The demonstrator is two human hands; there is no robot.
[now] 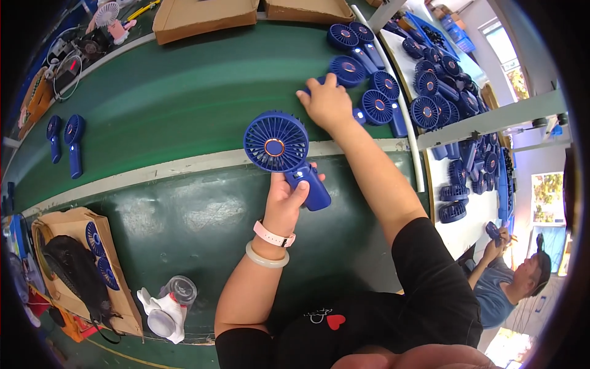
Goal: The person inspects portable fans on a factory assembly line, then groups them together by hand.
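My left hand (287,195) grips the handle of a dark blue hand-held fan (276,142), holding its round grille upright over the green belt (184,104). My right hand (327,101) reaches forward and rests on another blue fan (345,69) in a cluster of several blue fans (375,104) lying on the belt's right side. Its fingers curl over that fan's handle; whether it truly grips it is hard to tell.
Two blue fans (67,144) lie at the belt's left. Cardboard boxes (203,17) stand at the far edge. A white table (455,104) at right carries many blue fans, where another person (510,277) sits. A cardboard box (80,270) and clear cups (169,304) sit near me.
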